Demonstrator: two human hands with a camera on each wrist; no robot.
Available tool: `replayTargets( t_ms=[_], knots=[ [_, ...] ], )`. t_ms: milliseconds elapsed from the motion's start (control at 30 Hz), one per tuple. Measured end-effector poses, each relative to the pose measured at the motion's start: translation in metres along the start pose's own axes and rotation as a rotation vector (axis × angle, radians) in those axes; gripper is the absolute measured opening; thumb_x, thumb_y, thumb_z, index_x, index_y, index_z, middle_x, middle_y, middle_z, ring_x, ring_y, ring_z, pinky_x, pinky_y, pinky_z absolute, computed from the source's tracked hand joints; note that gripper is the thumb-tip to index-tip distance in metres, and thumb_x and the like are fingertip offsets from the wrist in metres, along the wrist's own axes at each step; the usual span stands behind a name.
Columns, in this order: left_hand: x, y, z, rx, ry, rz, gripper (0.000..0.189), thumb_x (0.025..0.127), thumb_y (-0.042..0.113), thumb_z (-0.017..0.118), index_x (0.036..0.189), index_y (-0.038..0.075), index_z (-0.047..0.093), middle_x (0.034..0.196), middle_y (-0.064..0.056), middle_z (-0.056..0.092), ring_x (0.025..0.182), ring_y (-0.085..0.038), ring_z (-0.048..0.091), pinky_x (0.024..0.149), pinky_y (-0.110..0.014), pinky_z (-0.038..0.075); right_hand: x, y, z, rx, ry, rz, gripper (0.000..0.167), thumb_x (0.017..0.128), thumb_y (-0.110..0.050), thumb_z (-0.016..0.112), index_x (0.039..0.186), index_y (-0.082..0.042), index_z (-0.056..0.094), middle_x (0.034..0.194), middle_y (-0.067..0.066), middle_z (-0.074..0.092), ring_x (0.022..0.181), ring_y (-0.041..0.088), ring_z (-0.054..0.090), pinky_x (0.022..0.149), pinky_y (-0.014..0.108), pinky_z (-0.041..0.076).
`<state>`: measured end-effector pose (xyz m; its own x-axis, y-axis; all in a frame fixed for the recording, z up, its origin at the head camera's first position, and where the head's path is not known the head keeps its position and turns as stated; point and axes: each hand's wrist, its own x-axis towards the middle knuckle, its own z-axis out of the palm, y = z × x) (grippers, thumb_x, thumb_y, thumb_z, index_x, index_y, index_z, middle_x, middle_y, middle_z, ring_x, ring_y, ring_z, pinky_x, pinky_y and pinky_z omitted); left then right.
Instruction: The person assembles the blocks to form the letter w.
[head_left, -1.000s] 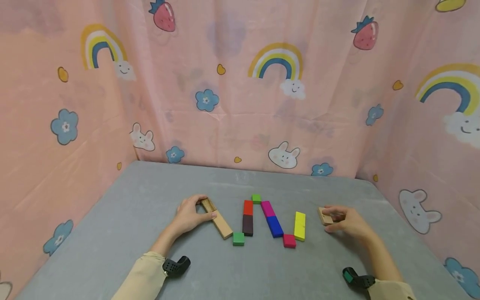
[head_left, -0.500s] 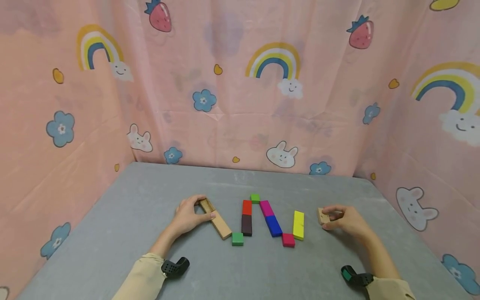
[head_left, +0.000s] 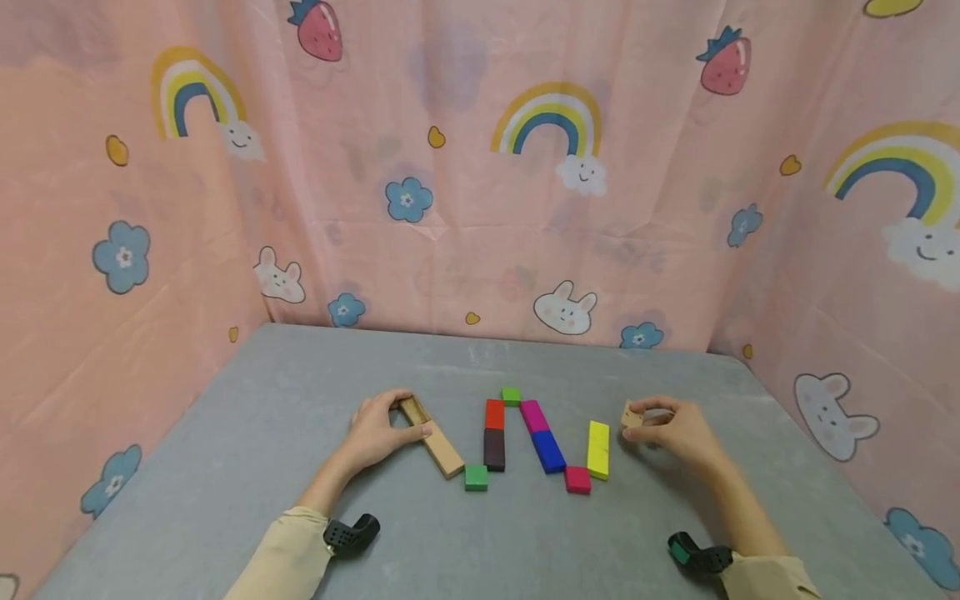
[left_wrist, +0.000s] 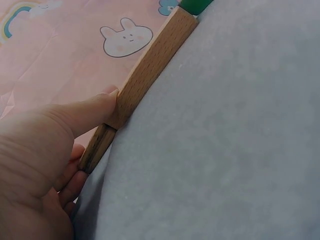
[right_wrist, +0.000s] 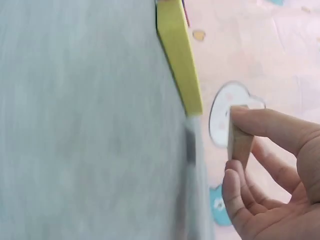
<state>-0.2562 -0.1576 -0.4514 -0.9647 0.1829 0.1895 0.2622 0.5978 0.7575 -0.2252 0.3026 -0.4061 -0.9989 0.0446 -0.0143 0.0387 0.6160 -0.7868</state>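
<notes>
My left hand [head_left: 375,432] is at the left end of a zigzag of blocks, gripping a darker wooden block [left_wrist: 98,145] between thumb and fingers. The thumb also touches a longer pale wooden block [head_left: 444,450] that lies end to end with it. Above the table on the right, my right hand [head_left: 682,429] pinches a small wooden block [right_wrist: 241,145] between thumb and fingers. To its left in the head view is a yellow block [head_left: 598,450], the zigzag's right end. The right wrist view shows the small block held apart from the yellow one.
The zigzag also has a green block [head_left: 476,477], a dark brown block [head_left: 494,450], a red block [head_left: 495,414], a light green block [head_left: 511,397], a magenta block [head_left: 534,415], a blue block [head_left: 549,452] and a crimson block [head_left: 577,479]. A patterned curtain [head_left: 442,267] surrounds the grey table [head_left: 315,358].
My right hand has moved left and slightly away from me with the small wooden block, closer to the yellow block. The left hand keeps its place on the wooden blocks.
</notes>
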Motion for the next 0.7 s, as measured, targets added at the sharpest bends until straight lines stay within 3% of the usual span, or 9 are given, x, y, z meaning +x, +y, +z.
replayTargets(
  t_ms=[267, 500, 700],
  knots=[
    [0.000, 0.002, 0.002, 0.002, -0.010, -0.011, 0.075, 0.080, 0.045, 0.081, 0.140, 0.008, 0.054, 0.134, -0.010, 0.054, 0.125, -0.033, 0.040, 0.104, -0.056, 0.019, -0.005, -0.024, 0.007, 0.066, 0.068, 0.002, 0.056, 0.079, -0.036, 0.084, 0.122, -0.005, 0.065, 0.118, 0.020, 0.059, 0.103, 0.033, 0.053, 0.081, 0.039, 0.047],
    [0.002, 0.003, 0.000, 0.007, -0.010, 0.010, 0.074, 0.080, 0.043, 0.082, 0.139, 0.006, 0.055, 0.133, -0.011, 0.055, 0.124, -0.033, 0.041, 0.104, -0.057, 0.018, 0.020, -0.021, 0.014, 0.089, 0.000, 0.049, 0.055, 0.079, -0.031, 0.085, 0.122, -0.003, 0.066, 0.133, 0.022, 0.052, 0.113, 0.036, 0.052, 0.090, 0.047, 0.044],
    [0.000, 0.002, 0.000, 0.010, -0.011, 0.007, 0.074, 0.080, 0.043, 0.081, 0.139, 0.006, 0.055, 0.134, -0.011, 0.055, 0.125, -0.034, 0.041, 0.104, -0.057, 0.018, 0.039, -0.012, 0.021, 0.059, -0.051, 0.046, 0.045, 0.079, -0.025, 0.085, 0.115, -0.002, 0.070, 0.129, 0.020, 0.058, 0.111, 0.033, 0.053, 0.084, 0.039, 0.048]
  ],
)
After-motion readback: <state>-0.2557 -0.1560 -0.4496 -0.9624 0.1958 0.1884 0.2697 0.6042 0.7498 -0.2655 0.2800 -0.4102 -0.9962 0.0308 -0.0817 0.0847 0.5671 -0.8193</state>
